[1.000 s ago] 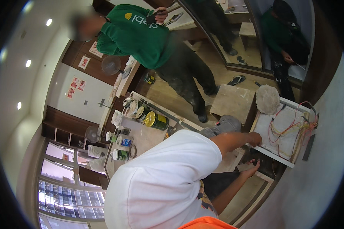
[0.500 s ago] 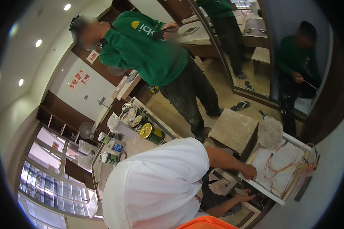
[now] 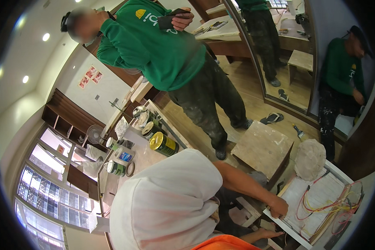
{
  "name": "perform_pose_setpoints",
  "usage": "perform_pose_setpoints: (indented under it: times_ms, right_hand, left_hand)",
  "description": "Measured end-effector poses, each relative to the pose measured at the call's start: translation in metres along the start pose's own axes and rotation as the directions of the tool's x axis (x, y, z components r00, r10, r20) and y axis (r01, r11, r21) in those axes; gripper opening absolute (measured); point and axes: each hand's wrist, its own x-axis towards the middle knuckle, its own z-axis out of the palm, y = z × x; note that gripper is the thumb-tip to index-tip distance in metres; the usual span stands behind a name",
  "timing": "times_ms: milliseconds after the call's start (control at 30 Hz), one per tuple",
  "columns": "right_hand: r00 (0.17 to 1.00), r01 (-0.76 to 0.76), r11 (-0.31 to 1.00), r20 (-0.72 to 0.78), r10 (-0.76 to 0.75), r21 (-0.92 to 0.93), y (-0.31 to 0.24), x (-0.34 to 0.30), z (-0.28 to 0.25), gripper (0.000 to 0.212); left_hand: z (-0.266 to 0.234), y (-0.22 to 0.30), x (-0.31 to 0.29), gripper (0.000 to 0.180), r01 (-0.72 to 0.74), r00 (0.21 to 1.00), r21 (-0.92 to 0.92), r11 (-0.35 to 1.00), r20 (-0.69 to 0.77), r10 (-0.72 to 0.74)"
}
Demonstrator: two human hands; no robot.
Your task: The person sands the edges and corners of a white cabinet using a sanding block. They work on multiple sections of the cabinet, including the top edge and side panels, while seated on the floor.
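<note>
I'm still keeping the left hand [image 3: 279, 207] clenched on the wiring tray [image 3: 291, 228], seemingly steadying it; nearer, the right hand [image 3: 266, 234] is hiding its grip from me

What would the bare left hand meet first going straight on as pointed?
Likely the white shallow rectangular box with red and yellow wires; the left hand seems to grip its rim, depth unclear.

Daylight enters through windows [image 3: 43, 193] beyond the worktop's [image 3: 143, 161] left edge; ceiling lights [image 3: 46, 37] glare. The left hand [image 3: 278, 207] is evenly lit, while shadow lies beside the right hand [image 3: 264, 235]. Fisheye bending curves the window frames, black swallows the corners, and a smudge blurs the green sweater's [image 3: 162, 58] front.
</note>
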Motion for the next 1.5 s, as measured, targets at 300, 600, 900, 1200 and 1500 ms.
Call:
perform_pose_setpoints:
  times_ms: [300,600,900,1200,1500]
  right_hand:
    - [0.992,-0.080,0.994,0.103,0.072,0.074,0.007,-0.001,-0.007,0.084]
    - [0.985,-0.119,0.983,0.140,0.099,0.139,0.018,0.000,-0.036,0.067]
    - [0.981,-0.151,0.950,0.159,0.110,0.274,0.032,-0.006,-0.058,0.056]
    - [0.983,-0.148,0.899,0.158,0.089,0.413,0.026,-0.015,-0.060,0.060]
    - [0.964,-0.178,0.874,0.258,0.063,0.452,0.032,0.000,-0.056,0.056]
  left_hand:
    - [-0.017,-0.003,0.001,0.038,-0.062,0.993,-0.086,0.994,0.093,0.070]
    - [-0.018,-0.005,-0.004,0.036,-0.126,0.991,-0.049,0.991,0.050,0.128]
    - [-0.024,-0.012,0.001,0.038,-0.043,0.992,-0.088,0.995,0.117,0.053]
    - [-0.039,0.024,-0.020,0.035,0.146,0.981,-0.176,0.974,0.153,-0.119]
    - [-0.038,0.024,-0.017,0.034,0.149,0.982,-0.138,0.979,0.141,-0.129]
